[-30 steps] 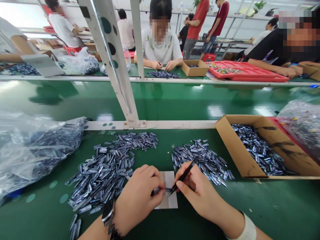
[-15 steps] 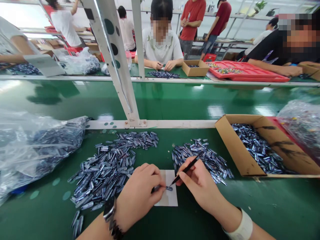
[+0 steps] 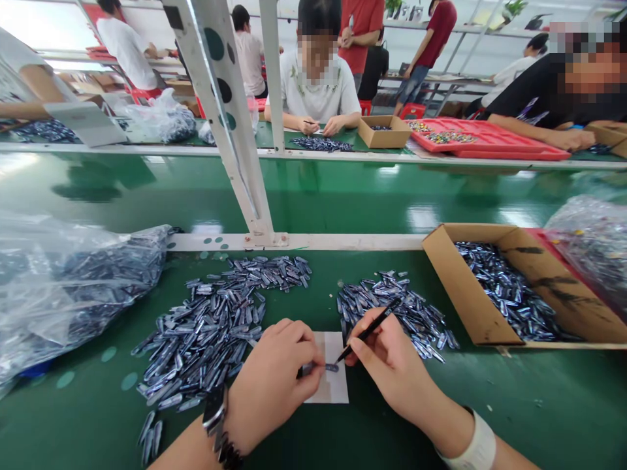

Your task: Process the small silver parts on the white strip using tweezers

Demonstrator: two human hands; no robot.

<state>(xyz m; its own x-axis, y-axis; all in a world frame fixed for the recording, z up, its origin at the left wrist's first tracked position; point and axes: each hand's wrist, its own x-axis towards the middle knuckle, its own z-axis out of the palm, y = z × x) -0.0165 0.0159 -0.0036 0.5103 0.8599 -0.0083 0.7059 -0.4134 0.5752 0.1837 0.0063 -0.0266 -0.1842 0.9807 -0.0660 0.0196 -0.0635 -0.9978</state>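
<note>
Head view. Left hand point(image 3: 280, 369): thumb and fingertips pinched together on one end of a small dark piece point(image 3: 332, 368), the other fingers curled. The piece lies just beyond those fingertips, toward the right hand, over a pale card point(image 3: 337, 388); its gripped end is hidden by the fingers. Right hand point(image 3: 386, 356): fingers closed round a slim black tool point(image 3: 372, 326) in a pen-like grip, tool tilted, its lower tip at the piece. Cannot tell whether tip and piece touch.

Dark watch point(image 3: 215, 408) on left wrist, pale band point(image 3: 477, 444) on right wrist.

Beyond and to the left of the left hand, a large loose heap point(image 3: 206, 333) of similar dark, glossy, slender pieces. Smaller heap point(image 3: 392, 294) just beyond the right hand, partly behind it. Farther out to the right of that hand, an open cardboard box point(image 3: 470, 300) holding many more. Well left of the left hand, a clear plastic bag point(image 3: 88, 287) filled with like pieces. All on a green work surface point(image 3: 539, 405). Ahead of both hands, across the green strip, a seated person point(image 3: 318, 98) in a white top.
</note>
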